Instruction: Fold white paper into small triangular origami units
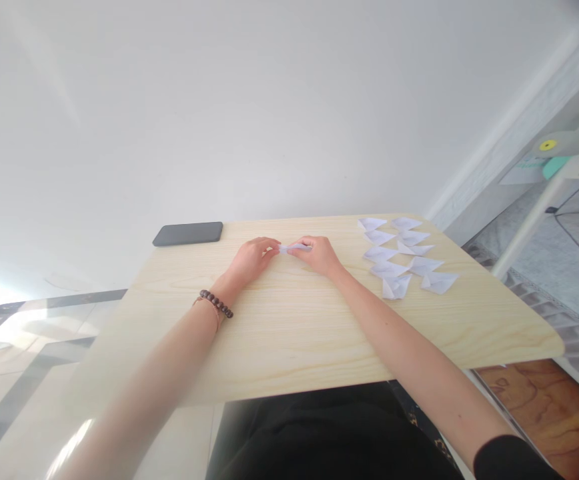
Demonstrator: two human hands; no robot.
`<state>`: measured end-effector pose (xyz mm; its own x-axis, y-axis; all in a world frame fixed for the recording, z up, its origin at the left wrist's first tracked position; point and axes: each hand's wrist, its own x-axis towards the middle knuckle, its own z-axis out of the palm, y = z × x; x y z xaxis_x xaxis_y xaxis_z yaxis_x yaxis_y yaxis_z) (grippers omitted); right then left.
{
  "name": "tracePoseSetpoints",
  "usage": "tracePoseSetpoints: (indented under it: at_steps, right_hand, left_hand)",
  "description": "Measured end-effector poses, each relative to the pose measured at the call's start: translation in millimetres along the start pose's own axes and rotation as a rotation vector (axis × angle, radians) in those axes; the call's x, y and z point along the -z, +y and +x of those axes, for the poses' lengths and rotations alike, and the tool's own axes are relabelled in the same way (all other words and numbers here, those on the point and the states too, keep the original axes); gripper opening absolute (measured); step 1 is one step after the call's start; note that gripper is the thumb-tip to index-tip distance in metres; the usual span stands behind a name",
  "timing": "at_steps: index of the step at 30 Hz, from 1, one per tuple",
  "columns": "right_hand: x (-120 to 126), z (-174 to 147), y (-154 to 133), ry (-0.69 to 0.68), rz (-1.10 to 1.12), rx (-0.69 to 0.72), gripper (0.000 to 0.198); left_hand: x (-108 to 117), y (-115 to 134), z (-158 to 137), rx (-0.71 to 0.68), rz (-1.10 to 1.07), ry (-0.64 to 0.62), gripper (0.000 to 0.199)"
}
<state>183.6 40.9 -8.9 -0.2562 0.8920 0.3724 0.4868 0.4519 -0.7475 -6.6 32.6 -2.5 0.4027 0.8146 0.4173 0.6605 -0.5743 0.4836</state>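
Note:
A small folded piece of white paper (pixel 284 249) is pinched between both my hands over the middle of the table. My left hand (pixel 255 259), with a beaded bracelet at its wrist, grips the paper's left end with thumb and fingertips. My right hand (pixel 318 254) pinches the right end, where a pale flap shows between thumb and fingers. The fingers cover most of the paper, so its full shape is hidden. Several folded white paper boats (pixel 388 269) stand in two columns on the table to the right of my hands.
The light wooden table (pixel 279 333) meets a white wall (pixel 269 113) at its far edge. A black phone (pixel 188 233) lies at the table's back left corner. Beyond the right edge stands a white metal frame (pixel 537 213) with green parts.

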Motion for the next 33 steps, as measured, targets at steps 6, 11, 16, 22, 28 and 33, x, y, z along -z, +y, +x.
tracePoseSetpoints:
  at_steps: [6,11,16,22,28,33]
  right_hand:
    - [-0.3,-0.4,-1.7,0.012,-0.027,-0.051,0.026]
    - [-0.3,-0.4,-1.0,0.027,-0.001,-0.034,0.026]
    - [-0.8,-0.9,-1.4,0.023,0.01,-0.043,0.028]
    - [-2.0,-0.5,-1.2,0.019,-0.015,0.011,0.024]
    - [-2.2,-0.3,-1.1,0.013,-0.024,-0.006,0.024]
    - [-1.8,-0.5,-0.9,0.012,-0.023,-0.001,0.024]
  left_hand:
    - [1.7,5.5,-0.8,0.118,0.03,0.049,0.019]
    - [1.8,6.2,-0.6,0.061,0.066,0.038,0.021]
    - [0.8,5.8,-0.8,0.05,0.063,0.05,0.018]
    - [-0.4,5.6,-0.8,0.099,0.024,0.016,0.019]
    - [-1.6,4.4,-0.7,0.127,0.042,-0.003,0.022]
    - [-1.2,5.4,-1.1,0.14,0.036,0.004,0.021]
